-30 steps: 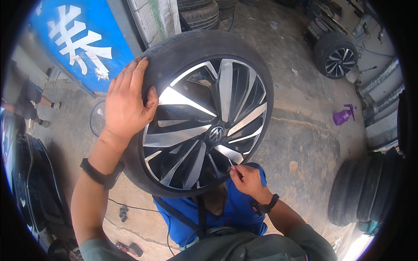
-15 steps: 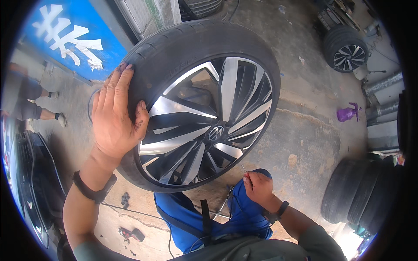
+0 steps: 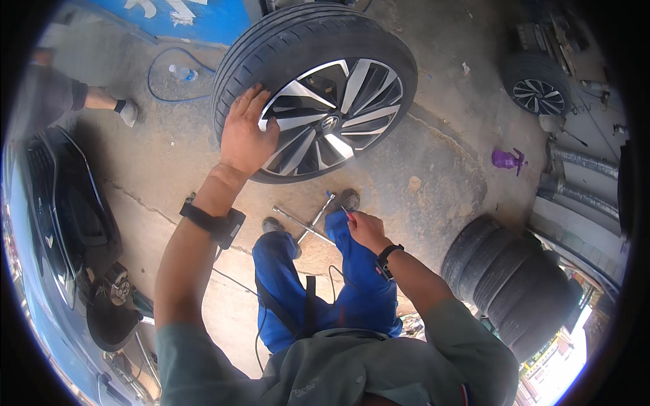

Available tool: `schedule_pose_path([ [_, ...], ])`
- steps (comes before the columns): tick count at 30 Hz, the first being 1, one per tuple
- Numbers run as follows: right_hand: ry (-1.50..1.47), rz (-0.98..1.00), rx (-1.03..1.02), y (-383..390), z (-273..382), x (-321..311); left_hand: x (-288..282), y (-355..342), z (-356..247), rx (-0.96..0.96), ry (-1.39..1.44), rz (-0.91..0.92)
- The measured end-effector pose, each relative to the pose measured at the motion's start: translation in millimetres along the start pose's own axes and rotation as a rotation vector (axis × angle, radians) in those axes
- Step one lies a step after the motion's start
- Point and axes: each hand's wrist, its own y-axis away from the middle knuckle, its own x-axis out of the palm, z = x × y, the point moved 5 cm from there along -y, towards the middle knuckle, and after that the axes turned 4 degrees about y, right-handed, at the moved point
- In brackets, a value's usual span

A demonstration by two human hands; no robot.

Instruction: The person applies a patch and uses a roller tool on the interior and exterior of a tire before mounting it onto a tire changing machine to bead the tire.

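Observation:
A car wheel [image 3: 330, 123] with a black tyre [image 3: 233, 81] and a black-and-silver alloy rim stands tilted on the floor in front of me. My left hand [image 3: 249, 133] rests on the tyre's left sidewall near the rim edge, fingers stretched out and thumb apart. Close to my right knee, my right hand [image 3: 369, 232] is closed around a small red-handled tool [image 3: 349, 216]; most of it is hidden in the fist. Between my feet, just below the wheel, a silver four-way lug wrench [image 3: 313, 224] lies on the concrete.
Stacked tyres [image 3: 508, 284] lie at right, with a purple spray bottle [image 3: 508, 159] beyond. Another wheel [image 3: 538, 95] is at far right. To the left are a car [image 3: 61, 223] with an exposed brake hub [image 3: 116, 287], a blue hose [image 3: 152, 78], and another person's leg [image 3: 101, 99].
The wheel now sits farther up the view and shows more tread. My left hand has stayed on the tyre. The lug wrench and my feet have come more fully into sight.

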Motion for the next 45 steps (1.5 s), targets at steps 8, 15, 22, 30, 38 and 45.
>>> schedule_pose_path([
  [8, 0.017, 0.128, -0.053, 64, 93, -28, -134, 392, 10, -0.760, -0.096, 0.622],
  [15, -0.080, -0.054, 0.494, 155, 38, -101, -246, 542, -27, -1.258, -0.228, 1.212],
  [22, -0.339, -0.241, 0.708, 267, -106, -133, -232, 473, 1, -0.981, -0.223, 0.943],
  [30, -0.731, -0.436, 0.628, 325, -208, -192, -152, 385, -48, -0.975, 0.123, 0.444],
  [38, -0.970, -0.522, 0.848, 404, -353, -259, -92, 365, -179, -0.912, -0.214, 0.808],
  [45, -1.096, -0.732, 0.915, 401, -413, -333, -21, 274, -222, -1.002, -0.203, 0.963],
])
